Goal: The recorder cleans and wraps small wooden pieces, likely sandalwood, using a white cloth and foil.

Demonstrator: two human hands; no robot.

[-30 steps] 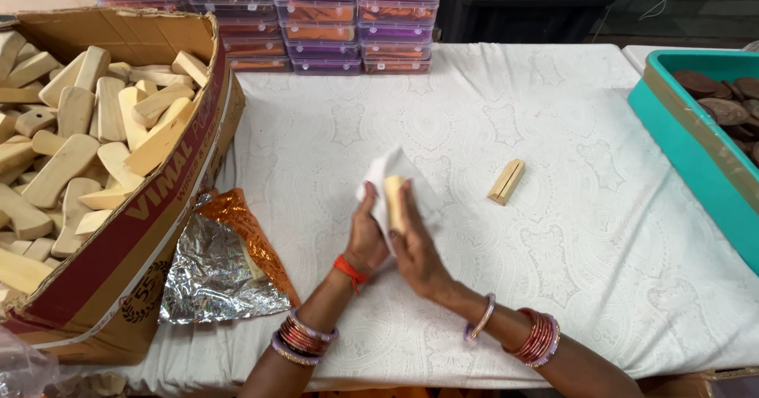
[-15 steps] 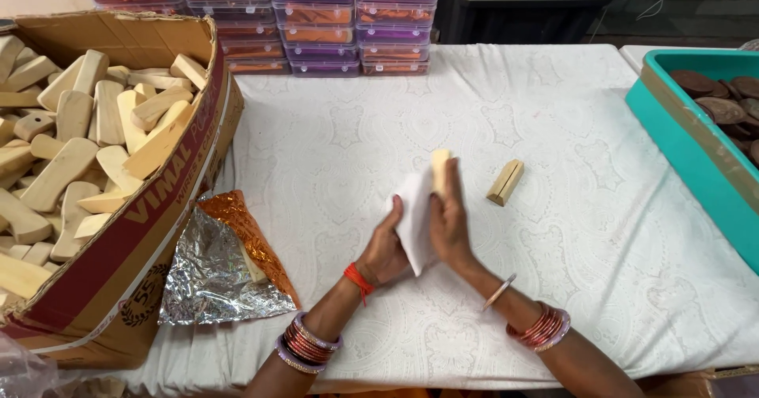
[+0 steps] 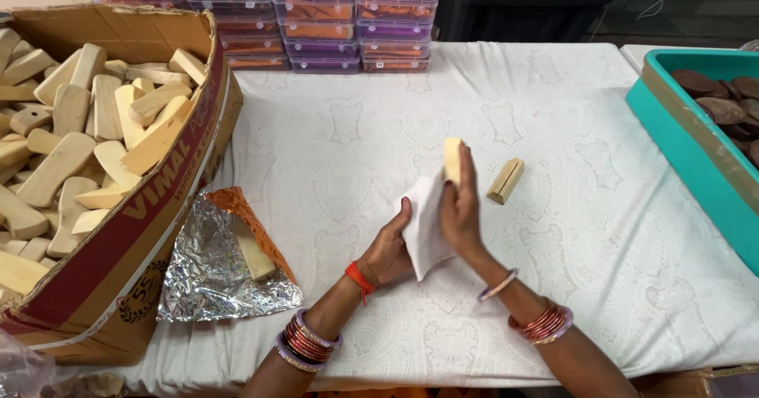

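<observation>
- Both hands are raised just above the white patterned tablecloth (image 3: 553,232): the right hand (image 3: 461,208) is closed around a pale wooden block (image 3: 452,159), whose upper end shows above the fingertips, and the left hand (image 3: 390,249) is pinched on a white cloth (image 3: 423,228) pressed against the block's lower part.
- The block is held upright between the two hands, with the cloth hanging below it.
- Just to the right of the right hand, a second small wooden block (image 3: 505,181) is seen lying on the tablecloth, apart from the hand.
- To the left of the left hand, a crumpled sheet of silver and orange foil (image 3: 209,275) is spread out, and a pale wooden piece (image 3: 253,252) is resting on it.
- Farther left, an open cardboard box (image 3: 134,232) is filled with many pale wooden blocks (image 3: 71,137), heaped loosely.
- Well to the right of the hands, a teal tray (image 3: 696,169) is placed at the table's edge, and round brown pieces (image 3: 723,98) are held in it.
- Beyond the hands, past the far edge of the table, stacked clear plastic boxes (image 3: 316,15) with purple and reddish lids are lined up; what is inside cannot be told.
</observation>
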